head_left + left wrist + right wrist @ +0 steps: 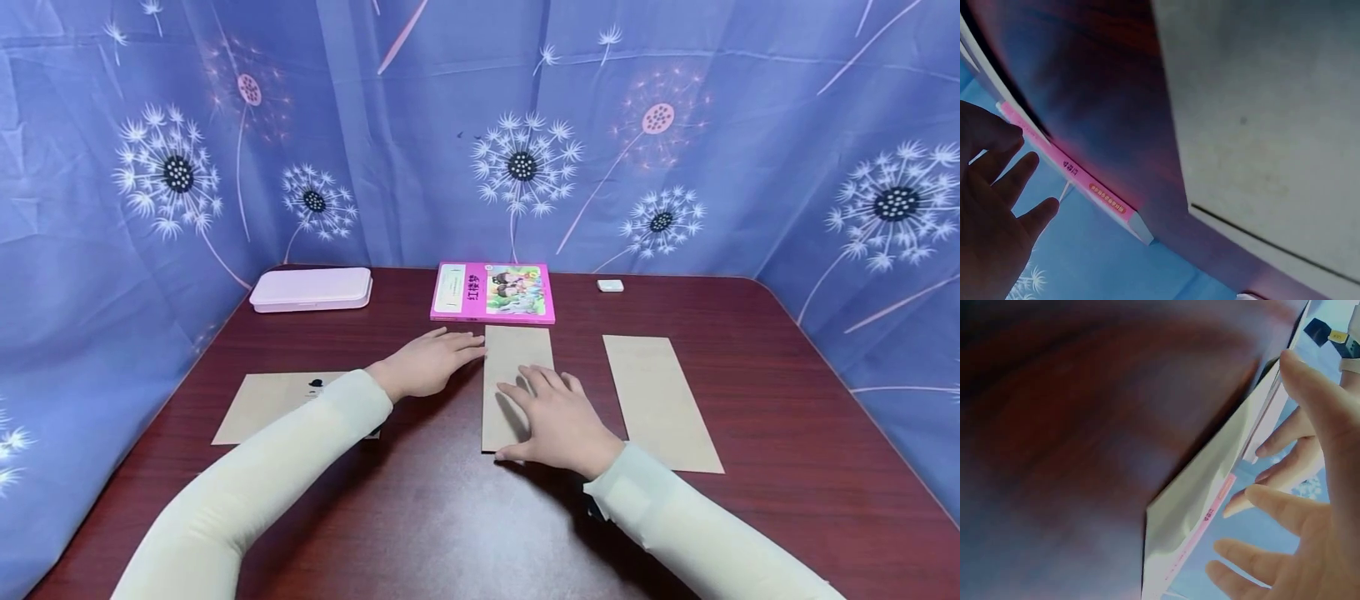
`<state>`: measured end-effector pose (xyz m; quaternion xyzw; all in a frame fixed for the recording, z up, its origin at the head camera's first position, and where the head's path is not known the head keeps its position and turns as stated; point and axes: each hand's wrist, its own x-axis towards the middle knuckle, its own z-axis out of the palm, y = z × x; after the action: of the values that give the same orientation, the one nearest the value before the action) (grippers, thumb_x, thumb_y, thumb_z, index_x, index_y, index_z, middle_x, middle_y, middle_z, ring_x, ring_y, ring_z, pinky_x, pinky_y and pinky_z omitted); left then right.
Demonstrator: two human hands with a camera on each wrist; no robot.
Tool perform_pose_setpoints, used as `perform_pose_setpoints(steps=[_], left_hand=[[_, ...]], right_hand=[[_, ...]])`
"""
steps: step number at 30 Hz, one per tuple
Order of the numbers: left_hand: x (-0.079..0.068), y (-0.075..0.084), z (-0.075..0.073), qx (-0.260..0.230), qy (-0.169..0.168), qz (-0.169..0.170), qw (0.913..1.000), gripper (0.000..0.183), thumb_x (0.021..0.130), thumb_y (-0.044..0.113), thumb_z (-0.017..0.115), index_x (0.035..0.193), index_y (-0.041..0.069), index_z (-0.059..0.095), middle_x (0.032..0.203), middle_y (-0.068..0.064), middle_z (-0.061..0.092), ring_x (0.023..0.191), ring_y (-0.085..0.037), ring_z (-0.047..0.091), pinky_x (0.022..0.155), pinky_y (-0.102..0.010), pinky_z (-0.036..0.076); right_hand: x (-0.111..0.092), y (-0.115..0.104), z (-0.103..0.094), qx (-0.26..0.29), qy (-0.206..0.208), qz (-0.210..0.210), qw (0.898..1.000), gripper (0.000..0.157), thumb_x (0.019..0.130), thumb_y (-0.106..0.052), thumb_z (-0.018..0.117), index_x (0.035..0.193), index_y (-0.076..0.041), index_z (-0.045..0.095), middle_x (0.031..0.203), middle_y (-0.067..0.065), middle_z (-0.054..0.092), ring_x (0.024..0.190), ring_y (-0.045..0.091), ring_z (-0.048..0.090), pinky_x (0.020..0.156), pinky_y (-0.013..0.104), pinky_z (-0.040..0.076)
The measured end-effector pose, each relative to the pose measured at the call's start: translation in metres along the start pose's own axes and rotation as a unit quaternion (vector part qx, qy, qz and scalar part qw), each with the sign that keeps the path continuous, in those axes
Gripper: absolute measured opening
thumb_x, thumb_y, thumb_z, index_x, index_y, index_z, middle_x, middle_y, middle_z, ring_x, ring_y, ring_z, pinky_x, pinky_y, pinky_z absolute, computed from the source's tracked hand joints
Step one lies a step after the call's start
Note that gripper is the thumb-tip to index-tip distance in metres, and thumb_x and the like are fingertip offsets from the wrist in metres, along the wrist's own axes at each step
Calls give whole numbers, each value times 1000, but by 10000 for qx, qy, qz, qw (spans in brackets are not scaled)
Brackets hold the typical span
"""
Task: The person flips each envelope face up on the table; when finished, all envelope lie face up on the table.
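A long tan kraft-paper piece (519,346) lies lengthwise in the middle of the table. My left hand (427,364) reaches in from the left, fingers extended, fingertips right at its left edge. Over its near half is my right hand (558,421), fingers spread and slightly bent, thumb by the near edge. In the right wrist view that thumb (1313,394) stands well apart from the fingers, with nothing gripped between them. To the left, partly under my sleeve, lies another tan piece (266,404) printed with a small black hat. A plain third tan piece (660,400) lies to the right.
A pink picture book (517,292) lies just beyond the middle piece. At the back left is a pale pink case (311,289), and at the back right a small white block (611,286). A blue dandelion-patterned curtain (435,167) surrounds the dark red table (420,533).
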<state>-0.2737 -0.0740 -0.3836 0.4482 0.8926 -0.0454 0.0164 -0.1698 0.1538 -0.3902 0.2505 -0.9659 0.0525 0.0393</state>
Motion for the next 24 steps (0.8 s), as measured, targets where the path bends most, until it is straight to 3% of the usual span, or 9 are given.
perform_pose_setpoints(steps=[7, 17, 21, 24], left_hand=[[5, 3, 8, 141, -313, -78, 9994, 62, 92, -3, 55, 151, 15, 44, 156, -4, 40, 144, -25, 34, 117, -51, 26], [5, 4, 8, 181, -311, -48, 9993, 59, 94, -2, 55, 149, 15, 46, 154, -4, 43, 143, -25, 36, 117, -50, 27], [4, 6, 6, 118, -332, -41, 9994, 57, 95, -1, 54, 149, 14, 47, 154, -5, 43, 143, -25, 36, 117, -50, 27], [4, 6, 5, 68, -329, -55, 9994, 55, 96, -1, 53, 149, 14, 47, 154, -5, 43, 143, -25, 36, 117, -49, 27]], right_hand=[[0, 2, 1, 9, -144, -41, 9999, 88, 68, -71, 75, 140, -22, 58, 142, 12, 52, 132, 31, 45, 105, 59, 33], [0, -1, 0, 1, -487, -55, 9988, 76, 76, -64, 73, 133, -17, 63, 137, 13, 57, 125, 34, 53, 99, 55, 44], [0, -2, 0, -105, -393, -309, 9987, 70, 78, -61, 73, 129, -13, 66, 131, 14, 60, 123, 32, 56, 95, 53, 49], [-1, -1, 1, -303, -161, -681, 9971, 63, 81, -59, 72, 123, -11, 69, 119, 10, 64, 112, 28, 62, 87, 47, 54]])
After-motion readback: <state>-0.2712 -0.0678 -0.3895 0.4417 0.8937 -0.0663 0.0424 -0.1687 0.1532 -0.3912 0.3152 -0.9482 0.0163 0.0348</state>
